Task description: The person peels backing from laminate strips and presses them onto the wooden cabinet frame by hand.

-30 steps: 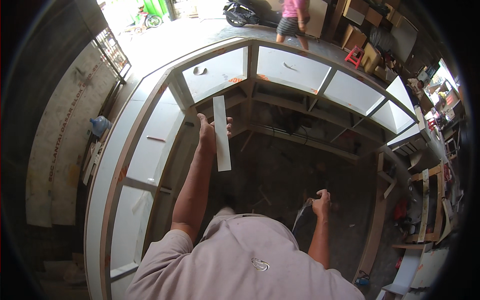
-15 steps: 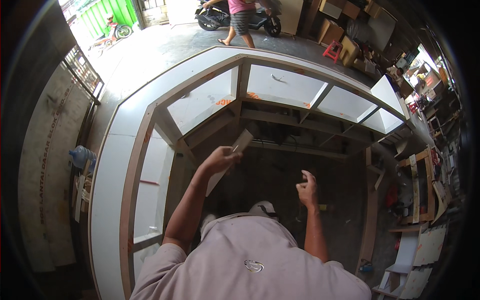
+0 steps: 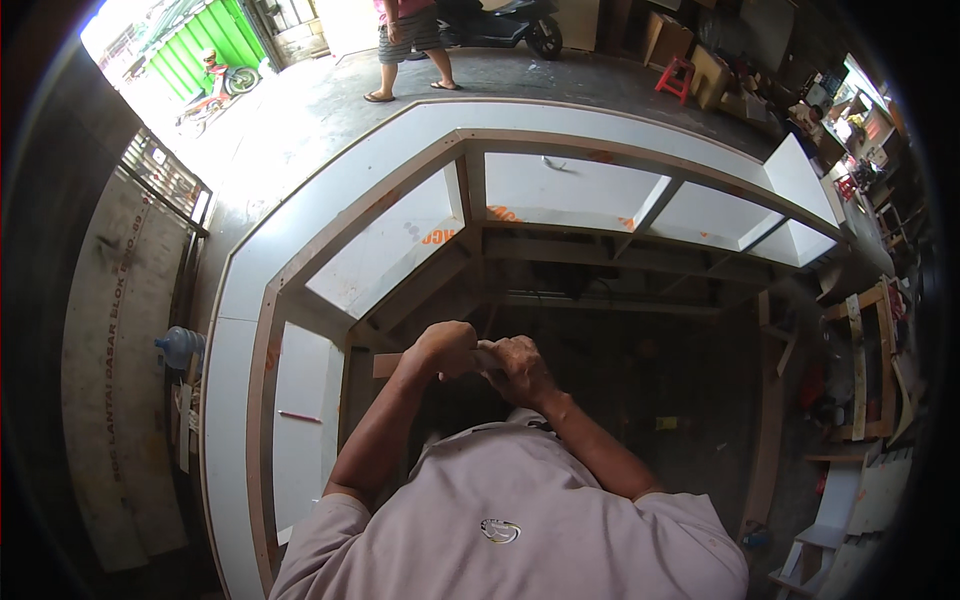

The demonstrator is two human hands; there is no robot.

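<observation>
The frame (image 3: 360, 225) has a jug (image 3: 180, 346) to its left, a stool (image 3: 675, 79) beyond, a stick (image 3: 300, 416) inside.

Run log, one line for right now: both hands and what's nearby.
left hand: closed on thin strip | right hand: beside left hand, grip unclear | red stick: on white panel

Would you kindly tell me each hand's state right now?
Left hand: closed, holding a narrow flat strip.
Right hand: closed; whether it holds anything cannot be told.
</observation>
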